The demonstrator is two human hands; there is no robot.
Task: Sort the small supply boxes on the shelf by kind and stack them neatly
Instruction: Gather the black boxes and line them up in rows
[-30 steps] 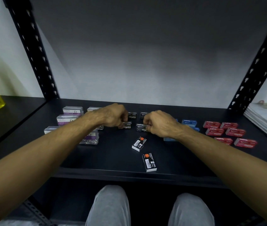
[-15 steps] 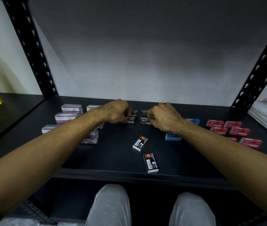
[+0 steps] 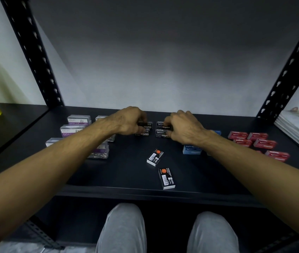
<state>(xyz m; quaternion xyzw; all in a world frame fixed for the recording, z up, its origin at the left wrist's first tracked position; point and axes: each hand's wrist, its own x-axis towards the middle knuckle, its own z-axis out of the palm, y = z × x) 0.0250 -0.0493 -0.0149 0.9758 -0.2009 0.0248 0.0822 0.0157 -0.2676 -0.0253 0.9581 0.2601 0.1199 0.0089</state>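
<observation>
Pinching black staple boxes [image 3: 146, 127] at the shelf's [image 3: 126, 179] far middle, the left hand [image 3: 129, 121] and right hand [image 3: 183, 127] were mid-sort; two barcode boxes [image 3: 155, 157] nearer remained loose, red boxes [image 3: 264, 143] unstacked right.

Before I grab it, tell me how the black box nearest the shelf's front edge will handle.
The barcode-labelled black box looks like a stiff rectangular carton, so it should pinch firmly. It lies flat on the shelf, so it will probably slide rather than roll or tip. It sits near the front edge; pushed forward, it could drop off.
</observation>
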